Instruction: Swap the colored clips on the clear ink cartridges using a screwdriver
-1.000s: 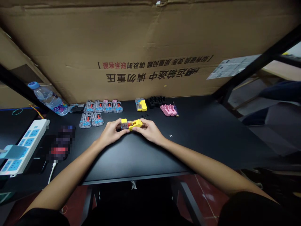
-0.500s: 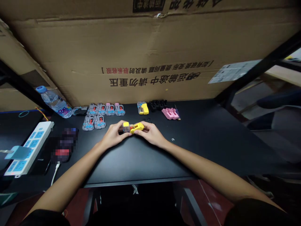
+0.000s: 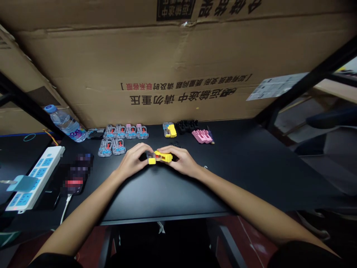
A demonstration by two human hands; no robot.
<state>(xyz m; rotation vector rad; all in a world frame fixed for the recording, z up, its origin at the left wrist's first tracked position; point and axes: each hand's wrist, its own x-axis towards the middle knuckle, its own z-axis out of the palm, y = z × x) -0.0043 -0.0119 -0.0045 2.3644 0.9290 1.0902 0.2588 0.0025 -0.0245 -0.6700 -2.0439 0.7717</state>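
Observation:
My left hand [image 3: 133, 160] and my right hand [image 3: 181, 160] meet over the middle of the black table [image 3: 237, 163], both pinched on one small yellow and clear plastic part [image 3: 159, 157]. The left fingers hold its clear end with a yellow cap, the right fingers its yellow end. Behind the hands lie several clear parts with blue, pink and red insides [image 3: 119, 136], another yellow and clear part [image 3: 169, 130], a black toothed piece [image 3: 187, 125] and a pink toothed piece [image 3: 202, 136].
A large cardboard box [image 3: 178, 63] stands along the back of the table. At the left are a water bottle [image 3: 66, 125], a white power strip [image 3: 35, 176] and a phone [image 3: 75, 175] on a cable. A black frame bar [image 3: 304, 80] slants at the right.
The yellow part has been turned in my fingers and brought slightly lower and nearer to me. Both hands stay pinched on it.

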